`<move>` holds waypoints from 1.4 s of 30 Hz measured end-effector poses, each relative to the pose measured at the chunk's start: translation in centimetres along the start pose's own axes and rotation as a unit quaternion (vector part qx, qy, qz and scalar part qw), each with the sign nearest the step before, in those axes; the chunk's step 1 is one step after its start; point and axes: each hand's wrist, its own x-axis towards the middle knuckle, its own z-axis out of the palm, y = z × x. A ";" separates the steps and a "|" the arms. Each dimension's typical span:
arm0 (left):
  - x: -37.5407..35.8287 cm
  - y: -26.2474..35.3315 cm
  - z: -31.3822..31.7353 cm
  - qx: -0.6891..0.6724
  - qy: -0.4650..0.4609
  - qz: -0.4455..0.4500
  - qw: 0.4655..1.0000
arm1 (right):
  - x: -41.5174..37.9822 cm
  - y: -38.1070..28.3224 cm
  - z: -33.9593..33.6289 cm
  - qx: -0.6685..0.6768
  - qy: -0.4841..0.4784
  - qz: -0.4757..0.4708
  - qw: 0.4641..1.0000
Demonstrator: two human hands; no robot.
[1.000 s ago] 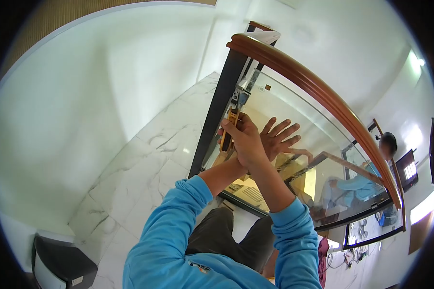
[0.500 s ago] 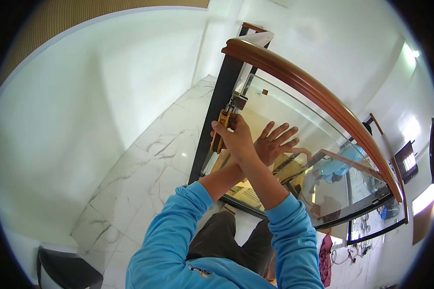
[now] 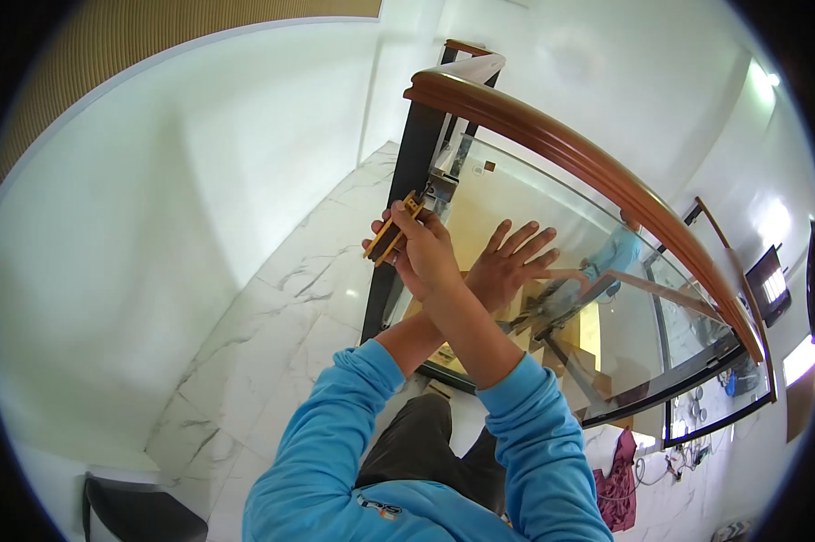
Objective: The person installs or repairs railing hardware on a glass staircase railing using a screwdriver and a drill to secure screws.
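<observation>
My forearms cross in front of a glass display case. My right hand (image 3: 418,246) reaches over to the left side and grips a yellow-and-dark folding hex key set (image 3: 395,231), its upper end close below a small metal bracket (image 3: 441,186) on the black frame post (image 3: 411,149). The fingers wrap round the tool's body, which slants down to the left. Beneath that arm, my left hand (image 3: 509,264) lies with fingers spread against the glass panel (image 3: 552,212). A small brown square (image 3: 490,166) sits near the panel's upper corner.
A curved wooden rail (image 3: 570,135) tops the case. Another person (image 3: 613,257) in blue shows through the glass. A dark chair (image 3: 141,510) stands at lower left on marble-patterned floor (image 3: 272,316). Dark red cloth (image 3: 617,488) and cables (image 3: 665,470) lie at lower right.
The hex key set has turned from nearly upright to a slant, with its lower end swinging left. My left hand stays spread on the glass. The person beyond has shifted.
</observation>
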 end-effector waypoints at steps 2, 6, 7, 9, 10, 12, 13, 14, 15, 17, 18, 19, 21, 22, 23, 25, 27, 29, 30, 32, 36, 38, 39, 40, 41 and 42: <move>0.1 0.0 -0.1 0.003 0.002 0.001 1.000 | -0.2 0.4 1.0 0.100 0.025 0.015 0.995; 0.1 0.0 0.1 0.015 0.014 0.006 1.000 | 0.6 0.8 1.5 0.277 -0.058 0.009 0.959; 0.1 0.0 0.4 0.028 0.022 0.011 0.999 | 0.9 0.8 1.6 0.292 -0.055 0.015 0.955; 0.1 0.1 0.1 0.010 0.015 0.002 1.000 | 1.0 0.9 2.5 0.309 -0.024 0.009 0.951; 0.3 0.2 0.0 0.002 0.014 -0.001 1.000 | 1.1 1.0 3.1 0.310 0.002 -0.002 0.951; 0.3 0.3 0.1 0.020 0.012 0.001 1.000 | 0.9 0.5 4.1 0.320 0.049 -0.003 0.946; 0.3 0.2 0.2 0.029 0.012 0.001 1.000 | 0.8 0.2 4.4 0.329 0.069 0.006 0.942; 0.3 0.2 0.2 0.033 0.013 0.002 0.999 | 0.5 -0.2 4.8 0.338 0.092 0.015 0.936; 0.3 0.2 0.2 0.036 0.014 0.003 0.999 | 0.2 -0.6 5.0 0.337 0.088 0.031 0.937; 0.3 0.3 0.2 0.041 0.010 0.006 0.999 | -0.5 -1.5 5.2 0.332 0.080 0.064 0.938; 0.3 0.3 0.0 0.043 0.005 0.007 0.999 | -0.1 -1.5 4.8 0.387 0.057 0.068 0.918; 0.4 0.4 -0.1 0.046 0.001 0.007 0.999 | 0.6 -1.3 4.2 0.440 0.034 0.073 0.894; 0.3 0.4 0.2 0.038 0.003 0.004 0.999 | 1.3 -1.1 3.1 0.511 0.004 0.084 0.855; 0.4 0.4 0.3 0.035 0.005 0.003 0.999 | 1.5 -1.2 2.5 0.527 -0.006 0.092 0.845; 0.4 0.4 0.2 0.038 0.004 0.003 0.999 | 1.6 -1.2 2.2 0.544 -0.015 0.101 0.833; 0.4 0.4 0.2 0.044 0.003 0.004 0.999 | 2.0 -1.2 1.8 0.562 -0.023 0.122 0.818; 0.4 0.5 0.4 0.037 0.003 0.001 0.999 | 1.9 -1.4 1.6 0.574 -0.030 0.124 0.809; 0.5 0.5 0.1 0.037 0.003 0.000 0.999 | 1.6 -1.3 1.5 0.578 -0.035 0.112 0.808; 0.5 0.6 -0.1 0.040 0.000 0.001 0.999 | 1.4 -1.3 1.4 0.568 -0.031 0.125 0.813; 0.6 0.7 -0.2 0.038 0.003 0.002 0.999 | 0.9 -1.4 1.1 0.548 -0.021 0.149 0.823; 0.5 0.6 0.1 0.031 0.016 0.001 0.999 | 1.0 -1.0 -1.2 0.583 -0.142 0.204 0.773; 0.4 0.7 0.0 0.026 0.013 -0.002 1.000 | 1.1 0.0 -1.7 0.584 -0.170 0.184 0.772; 0.4 0.7 -0.1 0.021 0.008 -0.003 1.000 | 1.9 0.7 -2.4 0.559 -0.178 0.183 0.789; 0.5 0.7 -0.2 0.017 0.005 -0.004 1.000 | 2.8 1.5 -3.2 0.533 -0.186 0.180 0.805; 0.6 0.7 -0.2 0.022 0.006 -0.002 1.000 | 2.6 1.2 -2.8 0.506 -0.194 0.178 0.821; 0.6 0.7 -0.1 0.027 0.006 0.000 1.000 | 2.2 1.1 -2.2 0.460 -0.142 0.145 0.864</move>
